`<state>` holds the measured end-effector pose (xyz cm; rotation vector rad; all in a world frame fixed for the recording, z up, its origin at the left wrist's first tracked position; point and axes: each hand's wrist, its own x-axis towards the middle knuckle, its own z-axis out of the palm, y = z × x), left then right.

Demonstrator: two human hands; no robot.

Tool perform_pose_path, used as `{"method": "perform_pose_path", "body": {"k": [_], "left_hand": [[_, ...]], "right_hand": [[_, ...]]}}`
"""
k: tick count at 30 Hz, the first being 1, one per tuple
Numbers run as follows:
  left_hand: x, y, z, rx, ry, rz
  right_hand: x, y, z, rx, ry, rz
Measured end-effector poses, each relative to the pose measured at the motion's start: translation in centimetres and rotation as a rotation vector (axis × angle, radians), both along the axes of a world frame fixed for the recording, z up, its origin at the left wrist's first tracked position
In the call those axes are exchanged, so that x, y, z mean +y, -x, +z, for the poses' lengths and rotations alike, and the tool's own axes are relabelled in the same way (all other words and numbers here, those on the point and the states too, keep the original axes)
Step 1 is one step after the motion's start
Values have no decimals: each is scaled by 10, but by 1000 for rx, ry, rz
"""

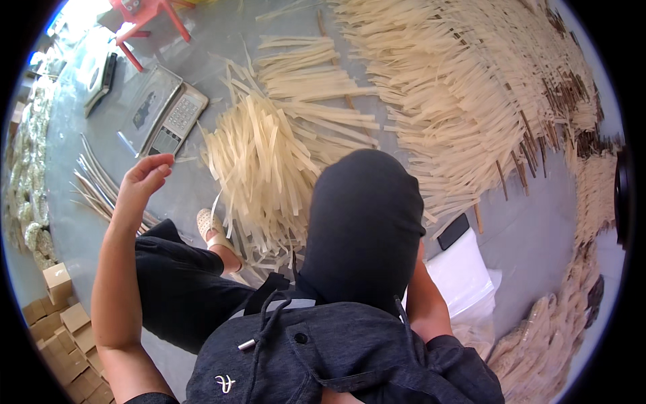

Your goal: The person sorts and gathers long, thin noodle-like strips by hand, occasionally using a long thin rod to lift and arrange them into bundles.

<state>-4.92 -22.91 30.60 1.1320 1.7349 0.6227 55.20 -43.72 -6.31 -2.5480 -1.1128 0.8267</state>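
My left hand (pixel 147 174) is raised at the left, its fingers curled and the thumb close to the index finger. A thin pale scrap shows by the fingertips; I cannot tell whether it is held. Just beyond that hand stands a digital weighing scale (pixel 174 113) with a keypad. In front of me a loose heap of pale, flat dried strips (pixel 262 156) spreads over the floor, beside my foot in a beige clog (pixel 209 224). My right hand is out of view behind my raised right knee (pixel 366 222); only the forearm shows.
Rows of pale strips (pixel 429 91) lie across thin sticks (pixel 525 166) at the right. A black phone (pixel 453 231) rests by white plastic bags (pixel 467 275). Curved rods (pixel 96 187), cardboard boxes (pixel 75 328) and a red plastic stool (pixel 151 22) are at the left.
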Motion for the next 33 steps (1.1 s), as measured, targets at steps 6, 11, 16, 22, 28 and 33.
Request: {"method": "perform_pose_path", "body": {"k": [6, 11, 16, 22, 28, 33], "left_hand": [[2, -9, 9, -108, -9, -169], [-13, -19, 26, -78, -90, -311], [-50, -4, 39, -74, -235, -302], [-33, -4, 55, -134, -443, -245], [37, 78, 63, -484, -546, 255], [86, 108, 145, -395, -929, 495]], "right_hand": [[86, 39, 89, 309, -228, -96], [161, 45, 154, 116, -625, 88], [146, 57, 232, 66, -452, 67], [120, 37, 366, 286, -919, 254], [66, 45, 484, 136, -818, 363], [4, 53, 560, 52, -959, 340]]}}
